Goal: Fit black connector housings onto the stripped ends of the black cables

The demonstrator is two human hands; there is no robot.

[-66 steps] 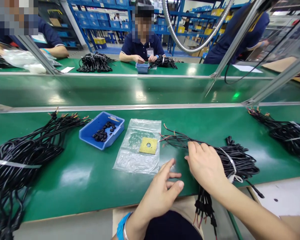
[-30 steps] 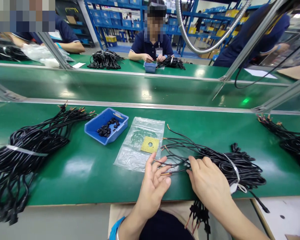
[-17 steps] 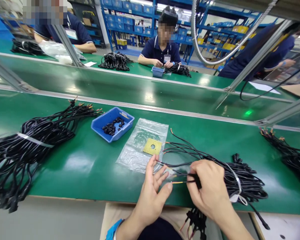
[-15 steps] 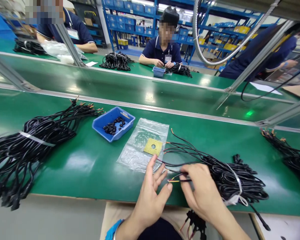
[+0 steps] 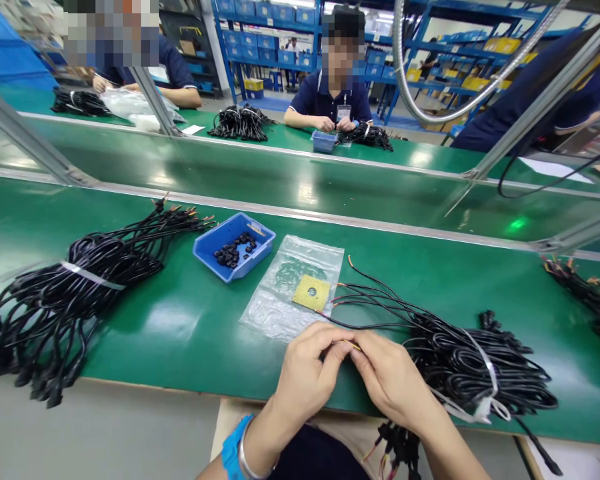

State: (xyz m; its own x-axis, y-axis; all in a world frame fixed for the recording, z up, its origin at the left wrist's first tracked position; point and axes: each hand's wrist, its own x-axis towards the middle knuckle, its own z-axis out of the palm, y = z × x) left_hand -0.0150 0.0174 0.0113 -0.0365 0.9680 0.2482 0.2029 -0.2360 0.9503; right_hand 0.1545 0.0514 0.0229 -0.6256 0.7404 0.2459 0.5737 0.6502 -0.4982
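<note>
My left hand pinches the thin coloured wire end of a black cable, thumb against fingers. Close against it, my right hand is closed around the same cable just behind the bared end. Most of that cable is hidden by my fingers. To the right lies the tied bundle of black cables, with several loose ends stretching left over the table. Just beyond my hands, a yellow square plate with a round hole rests on a clear zip bag.
A blue bin holds small black parts. Another tied cable bundle lies at left, and more cables at far right. Black connectors hang below the table edge. Across the metal frame, a person works at the opposite bench.
My left hand, spread open before, has closed on the wire end and come together with my right hand. The view has shifted slightly, moving the scene rightward.
</note>
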